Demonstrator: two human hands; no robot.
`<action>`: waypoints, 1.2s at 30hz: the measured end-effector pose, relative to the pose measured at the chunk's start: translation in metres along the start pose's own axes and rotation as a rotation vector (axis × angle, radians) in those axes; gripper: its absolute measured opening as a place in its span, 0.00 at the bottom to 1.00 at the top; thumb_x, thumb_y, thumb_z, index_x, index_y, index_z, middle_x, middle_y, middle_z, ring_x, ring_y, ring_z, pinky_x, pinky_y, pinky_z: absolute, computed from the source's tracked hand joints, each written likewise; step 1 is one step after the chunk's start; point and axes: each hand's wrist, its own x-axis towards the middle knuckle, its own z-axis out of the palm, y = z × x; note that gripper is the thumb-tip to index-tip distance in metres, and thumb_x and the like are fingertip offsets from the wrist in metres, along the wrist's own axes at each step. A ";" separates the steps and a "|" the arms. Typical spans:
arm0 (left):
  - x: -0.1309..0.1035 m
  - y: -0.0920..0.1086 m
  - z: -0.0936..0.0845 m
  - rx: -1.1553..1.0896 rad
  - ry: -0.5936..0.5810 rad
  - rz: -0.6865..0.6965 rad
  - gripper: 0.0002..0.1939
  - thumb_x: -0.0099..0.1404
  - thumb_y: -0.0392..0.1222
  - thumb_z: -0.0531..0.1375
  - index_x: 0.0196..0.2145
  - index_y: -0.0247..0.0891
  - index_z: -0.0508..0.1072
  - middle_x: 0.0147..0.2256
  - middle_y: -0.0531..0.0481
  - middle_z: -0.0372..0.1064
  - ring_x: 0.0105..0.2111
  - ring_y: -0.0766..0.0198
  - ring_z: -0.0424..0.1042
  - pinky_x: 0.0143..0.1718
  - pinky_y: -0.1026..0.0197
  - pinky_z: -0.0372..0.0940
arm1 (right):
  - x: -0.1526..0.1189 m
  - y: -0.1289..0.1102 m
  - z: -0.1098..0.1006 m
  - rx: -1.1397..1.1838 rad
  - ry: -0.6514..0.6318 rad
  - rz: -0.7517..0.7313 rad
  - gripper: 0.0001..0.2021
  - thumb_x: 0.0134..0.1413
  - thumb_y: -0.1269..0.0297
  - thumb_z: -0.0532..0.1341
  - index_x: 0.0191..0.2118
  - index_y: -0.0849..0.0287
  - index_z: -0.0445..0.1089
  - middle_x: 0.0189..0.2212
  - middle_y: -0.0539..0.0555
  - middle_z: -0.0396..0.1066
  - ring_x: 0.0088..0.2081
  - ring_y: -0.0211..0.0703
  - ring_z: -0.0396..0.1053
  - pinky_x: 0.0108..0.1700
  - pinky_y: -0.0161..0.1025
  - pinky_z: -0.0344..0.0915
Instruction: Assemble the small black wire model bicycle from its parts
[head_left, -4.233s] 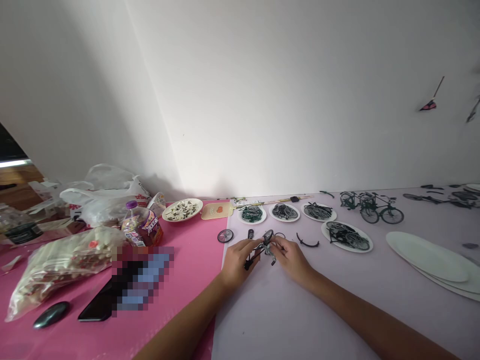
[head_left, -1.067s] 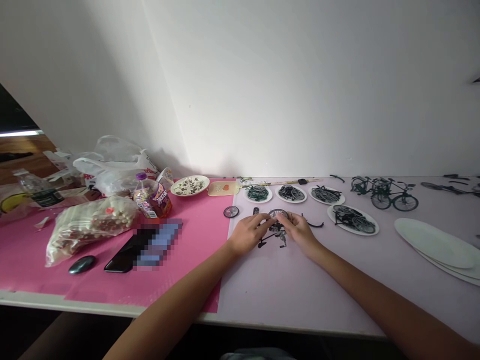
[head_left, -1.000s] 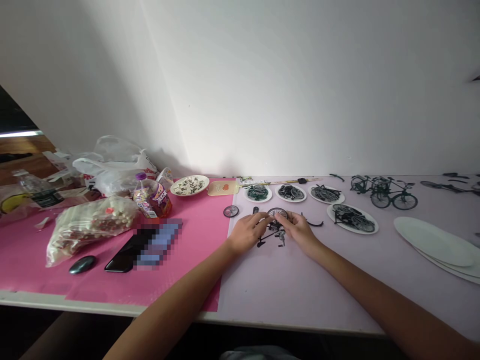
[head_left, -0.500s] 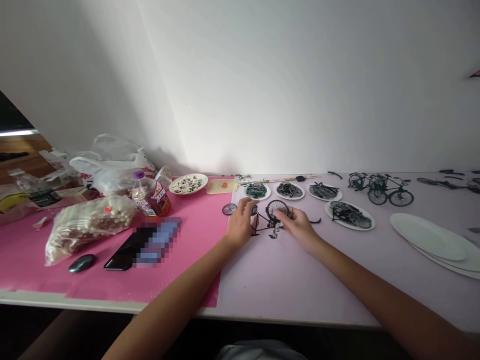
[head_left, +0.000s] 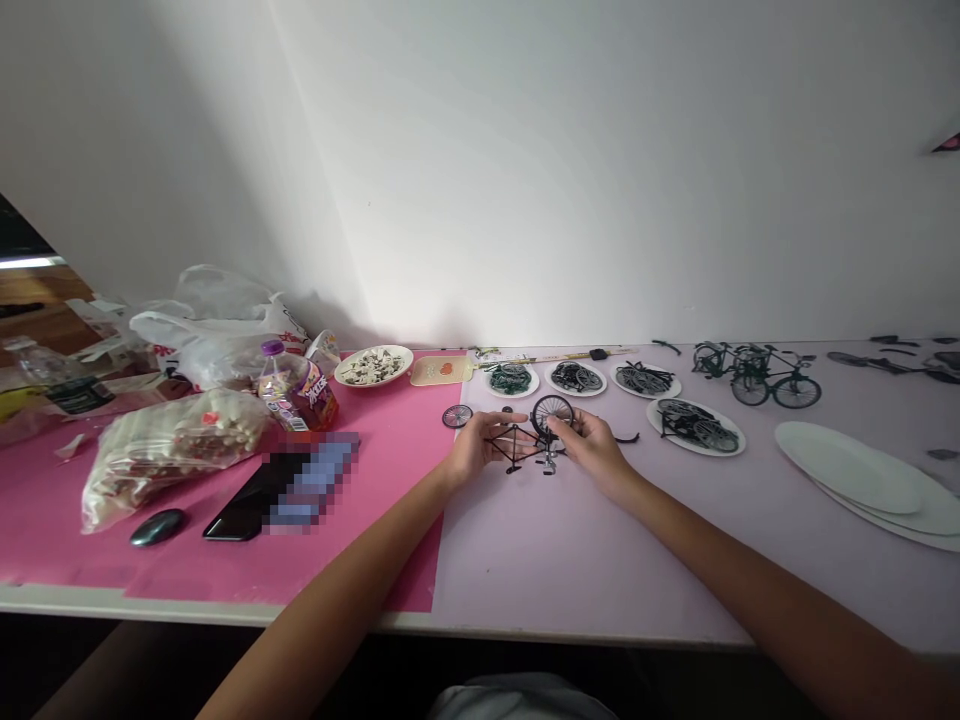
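A small black model bicycle is held between my two hands just above the pale table covering. It has a spoked wheel at its right end, and no wheel shows at its left end. My right hand is closed on this end, thumb against the wheel. My left hand grips the frame's left end, its fingers reaching behind the thin bars. Left of that hand a loose spoked wheel lies on the table. A thin black part lies just beyond my right hand.
Plates of dark bicycle parts line the back, with another plate nearer. Assembled model bicycles stand right, behind stacked white plates. Left are a phone, mouse, bagged pieces, drink bottle and plate of pieces.
My left hand has shifted lower and left, and its fingers now pass behind the frame instead of over it. The right hand still holds the wheel end.
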 end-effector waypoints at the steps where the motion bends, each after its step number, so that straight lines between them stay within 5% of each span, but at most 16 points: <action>1: -0.001 0.001 0.000 -0.014 -0.038 -0.030 0.30 0.69 0.60 0.53 0.52 0.30 0.74 0.40 0.35 0.80 0.41 0.49 0.81 0.42 0.53 0.72 | -0.001 -0.001 0.000 0.002 -0.013 0.010 0.23 0.51 0.42 0.69 0.38 0.60 0.72 0.21 0.45 0.61 0.22 0.34 0.52 0.23 0.33 0.51; 6: -0.004 -0.001 0.009 0.046 -0.162 -0.041 0.24 0.61 0.53 0.69 0.47 0.32 0.76 0.41 0.37 0.80 0.40 0.48 0.81 0.42 0.53 0.74 | -0.004 -0.004 0.002 -0.060 -0.084 -0.033 0.21 0.50 0.45 0.70 0.33 0.60 0.72 0.27 0.51 0.68 0.29 0.39 0.63 0.30 0.35 0.60; 11: -0.005 -0.003 0.016 0.110 -0.204 -0.022 0.24 0.59 0.55 0.72 0.41 0.31 0.76 0.38 0.39 0.78 0.41 0.49 0.81 0.43 0.52 0.74 | -0.004 0.001 0.001 -0.192 -0.073 -0.115 0.21 0.52 0.45 0.69 0.28 0.58 0.66 0.22 0.45 0.55 0.25 0.36 0.54 0.26 0.34 0.53; 17: -0.005 -0.006 0.017 0.100 -0.149 -0.009 0.24 0.60 0.55 0.71 0.42 0.33 0.72 0.40 0.41 0.78 0.41 0.50 0.82 0.45 0.51 0.75 | -0.003 0.003 -0.001 -0.176 0.005 -0.126 0.27 0.48 0.47 0.72 0.48 0.54 0.64 0.21 0.39 0.48 0.23 0.35 0.48 0.25 0.33 0.49; 24: -0.006 -0.006 0.021 0.120 -0.066 -0.038 0.25 0.62 0.54 0.70 0.46 0.36 0.68 0.39 0.42 0.79 0.36 0.53 0.82 0.42 0.52 0.75 | -0.007 0.001 -0.002 -0.378 -0.048 -0.225 0.15 0.53 0.50 0.69 0.31 0.58 0.71 0.20 0.42 0.47 0.23 0.34 0.46 0.25 0.35 0.44; 36: -0.009 -0.004 0.026 0.235 -0.002 0.042 0.29 0.57 0.61 0.71 0.41 0.36 0.68 0.39 0.43 0.79 0.39 0.52 0.82 0.45 0.52 0.74 | -0.007 -0.004 -0.002 -0.426 -0.051 -0.163 0.16 0.51 0.50 0.67 0.32 0.60 0.77 0.18 0.45 0.54 0.21 0.35 0.47 0.23 0.35 0.44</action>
